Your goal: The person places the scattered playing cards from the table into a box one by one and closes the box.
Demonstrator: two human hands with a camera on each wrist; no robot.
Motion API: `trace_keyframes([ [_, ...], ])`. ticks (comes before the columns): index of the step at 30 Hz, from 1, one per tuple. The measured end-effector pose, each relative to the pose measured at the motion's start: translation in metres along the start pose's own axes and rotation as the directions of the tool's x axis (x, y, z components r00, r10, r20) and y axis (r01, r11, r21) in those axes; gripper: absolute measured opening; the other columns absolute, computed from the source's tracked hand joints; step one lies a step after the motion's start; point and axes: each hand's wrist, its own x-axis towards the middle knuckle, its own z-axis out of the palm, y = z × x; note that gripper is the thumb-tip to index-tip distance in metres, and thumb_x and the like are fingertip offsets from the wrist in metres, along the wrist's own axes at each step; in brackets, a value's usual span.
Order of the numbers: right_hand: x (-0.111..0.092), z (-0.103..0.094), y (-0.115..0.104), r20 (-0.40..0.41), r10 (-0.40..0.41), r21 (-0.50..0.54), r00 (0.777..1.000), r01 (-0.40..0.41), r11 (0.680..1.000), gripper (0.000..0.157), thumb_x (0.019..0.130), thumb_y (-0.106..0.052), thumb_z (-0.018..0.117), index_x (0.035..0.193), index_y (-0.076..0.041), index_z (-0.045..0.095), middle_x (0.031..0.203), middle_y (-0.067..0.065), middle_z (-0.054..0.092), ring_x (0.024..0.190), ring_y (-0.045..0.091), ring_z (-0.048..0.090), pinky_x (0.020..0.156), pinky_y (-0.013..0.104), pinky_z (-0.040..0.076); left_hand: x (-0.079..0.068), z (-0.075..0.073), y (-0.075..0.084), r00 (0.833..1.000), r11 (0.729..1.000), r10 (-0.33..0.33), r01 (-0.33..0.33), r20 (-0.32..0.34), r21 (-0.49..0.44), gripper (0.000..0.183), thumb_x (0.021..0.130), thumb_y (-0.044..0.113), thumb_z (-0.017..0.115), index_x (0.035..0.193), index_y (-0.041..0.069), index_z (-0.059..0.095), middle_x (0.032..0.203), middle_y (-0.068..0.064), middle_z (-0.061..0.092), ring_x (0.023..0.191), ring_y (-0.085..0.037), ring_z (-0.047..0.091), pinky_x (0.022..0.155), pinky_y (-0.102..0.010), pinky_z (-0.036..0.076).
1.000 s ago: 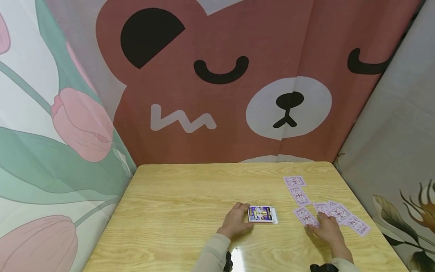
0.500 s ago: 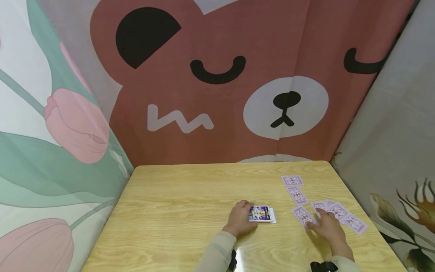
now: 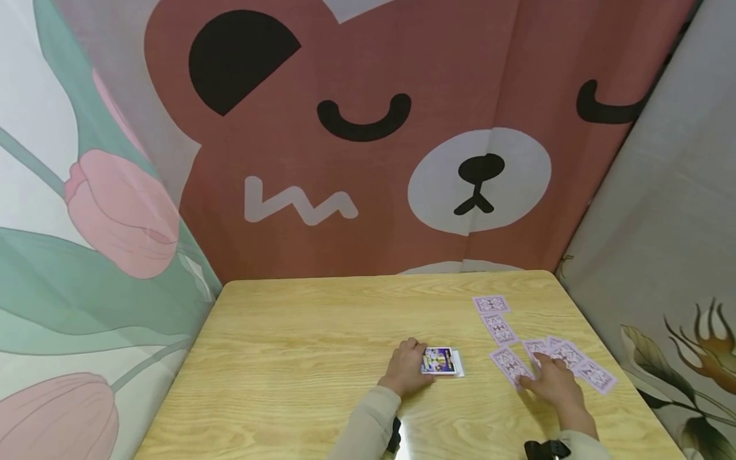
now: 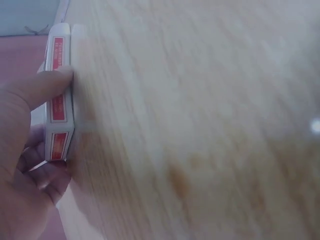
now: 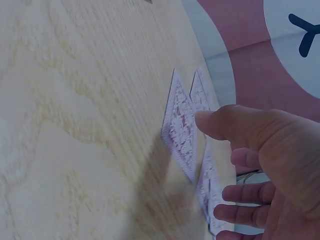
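Note:
A purple playing-card box lies flat on the table, a pale flap or card edge sticking out at its right end. My left hand grips the box's left end, and the left wrist view has the thumb against its white and red side. Over the cards at the right, my right hand hovers with relaxed, spread fingers and holds nothing. Just left of it lies one face-down playing card with a pink-purple back. In the right wrist view the thumb overlaps the edge of that card.
Beyond the right hand, several overlapping cards lie face down. Two more, a slanted card and a far card, trail toward the back. The wooden table meets a bear-print curtain behind.
My left hand has slid a little to the right, farther over the box's left end. The right hand stays almost still above the cards. The head view has shifted slightly.

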Motion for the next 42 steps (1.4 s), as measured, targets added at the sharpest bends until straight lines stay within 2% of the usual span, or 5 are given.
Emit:
trace_keyframes([
  [7,-0.003,-0.007,-0.010,-0.070,-0.058,-0.016,0.996,0.057,0.998,0.078,0.078,-0.042,0.069,0.127,0.013,0.042,0.116,0.045,0.037,0.100,0.061,0.040,0.070,0.065,0.040,-0.002,-0.012,0.001,0.998,0.989,-0.049,0.053,0.032,-0.139,0.068,0.062,0.034,0.083,0.119,0.006,0.058,0.108,0.001,0.048,0.095,-0.012,0.043,0.081,-0.021,0.041],
  [18,-0.009,-0.011,-0.022,-0.074,-0.078,-0.021,0.994,0.076,0.997,0.080,0.078,-0.044,0.069,0.129,0.012,0.042,0.116,0.044,0.037,0.101,0.060,0.040,0.067,0.064,0.041,-0.010,-0.026,0.004,1.000,0.986,-0.026,0.024,-0.014,-0.166,0.069,0.060,0.034,0.084,0.118,0.005,0.060,0.103,0.000,0.049,0.093,-0.012,0.044,0.080,-0.020,0.041],
  [28,-0.018,0.004,-0.039,-0.118,-0.135,-0.016,0.984,0.134,0.991,0.080,0.076,-0.045,0.070,0.129,0.009,0.043,0.117,0.040,0.041,0.099,0.057,0.044,0.064,0.063,0.042,-0.022,-0.041,0.002,0.998,0.985,-0.023,0.012,-0.061,-0.173,0.070,0.057,0.039,0.085,0.114,0.005,0.062,0.096,0.002,0.049,0.088,-0.011,0.045,0.076,-0.021,0.043],
  [34,-0.017,0.015,-0.052,-0.169,-0.198,-0.014,0.965,0.199,0.980,0.073,0.075,-0.038,0.073,0.127,0.007,0.048,0.113,0.034,0.047,0.095,0.050,0.049,0.061,0.059,0.044,-0.030,-0.049,-0.005,0.992,0.989,-0.027,0.009,-0.121,-0.148,0.068,0.057,0.041,0.085,0.111,0.006,0.063,0.095,0.003,0.050,0.088,-0.011,0.045,0.076,-0.022,0.044],
  [42,-0.018,0.022,-0.069,-0.179,-0.247,-0.024,0.952,0.247,0.969,0.070,0.075,-0.033,0.074,0.127,0.005,0.049,0.114,0.031,0.049,0.094,0.047,0.050,0.059,0.055,0.045,-0.039,-0.057,-0.010,0.987,0.982,-0.050,0.021,-0.152,-0.189,0.066,0.058,0.037,0.085,0.110,0.004,0.063,0.095,0.001,0.050,0.088,-0.013,0.046,0.075,-0.024,0.045],
])
